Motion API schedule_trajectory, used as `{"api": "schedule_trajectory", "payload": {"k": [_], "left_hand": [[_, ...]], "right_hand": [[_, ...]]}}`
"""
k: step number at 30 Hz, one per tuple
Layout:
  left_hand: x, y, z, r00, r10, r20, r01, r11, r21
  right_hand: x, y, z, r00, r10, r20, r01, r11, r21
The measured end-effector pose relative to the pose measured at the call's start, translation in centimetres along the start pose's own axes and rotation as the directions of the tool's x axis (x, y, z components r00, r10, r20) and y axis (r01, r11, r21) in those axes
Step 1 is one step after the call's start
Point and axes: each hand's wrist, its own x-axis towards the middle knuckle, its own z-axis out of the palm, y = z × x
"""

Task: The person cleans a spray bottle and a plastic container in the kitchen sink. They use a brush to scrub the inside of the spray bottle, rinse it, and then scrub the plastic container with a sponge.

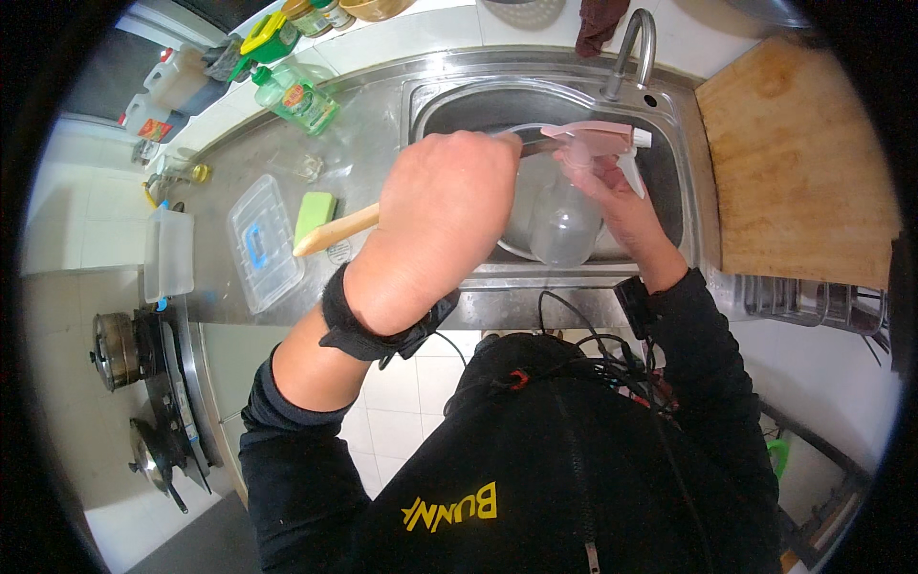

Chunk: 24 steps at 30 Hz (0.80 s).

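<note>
My left hand [449, 196] is closed around a tool with a pale wooden handle [335, 231]. The handle sticks out to the left of the fist. A short part of the tool points right, close to the bottle's top, but its working end is hidden or too small to make out. A spray bottle [566, 225] with a clear body and a pink trigger head [598, 139] is held over the sink [674, 206]. My right hand [617, 196] grips it around the neck, just below the head. The bottle stands roughly upright with its white nozzle toward the right.
A faucet [636, 53] rises behind the sink, and a wooden board [803, 172] leans at the right. On the steel counter are a green sponge [316, 212], a clear plastic lid [263, 244] and green bottles [304, 103]. Pots [117, 352] are at the far left.
</note>
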Motion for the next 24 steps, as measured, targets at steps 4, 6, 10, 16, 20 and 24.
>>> {"api": "schedule_trajectory", "payload": {"k": [4, 6, 10, 16, 20, 24], "left_hand": [[0.6, 0.5, 0.0, 0.998, 0.045, -0.049, -0.043, 0.998, 0.055], [0.6, 0.7, 0.0, 0.999, 0.039, -0.011, -0.038, 0.997, 0.068], [-0.7, -0.3, 0.7, 0.990, 0.101, 0.096, -0.102, 0.995, 0.007], [-5.2, -8.2, 7.8, 0.954, -0.295, 0.052, 0.295, 0.955, -0.006], [-9.7, -14.5, 15.1, 0.917, -0.388, 0.092, 0.390, 0.921, -0.003], [-13.2, -18.3, 20.6, 0.892, -0.450, 0.055, 0.449, 0.893, 0.016]], "right_hand": [[0.1, 0.0, 0.0, 0.999, 0.028, 0.017, -0.028, 1.000, 0.009], [0.1, 0.1, 0.0, 0.999, 0.024, 0.029, -0.024, 1.000, 0.001], [0.2, 0.3, -0.2, 0.999, 0.032, 0.006, -0.032, 0.999, -0.021], [0.2, -0.8, -1.7, 0.996, 0.091, -0.014, -0.090, 0.995, 0.052], [0.2, -1.2, -2.4, 0.990, 0.142, 0.010, -0.141, 0.970, 0.196], [0.3, -1.0, -2.3, 0.994, 0.105, -0.005, -0.102, 0.972, 0.210]]}}
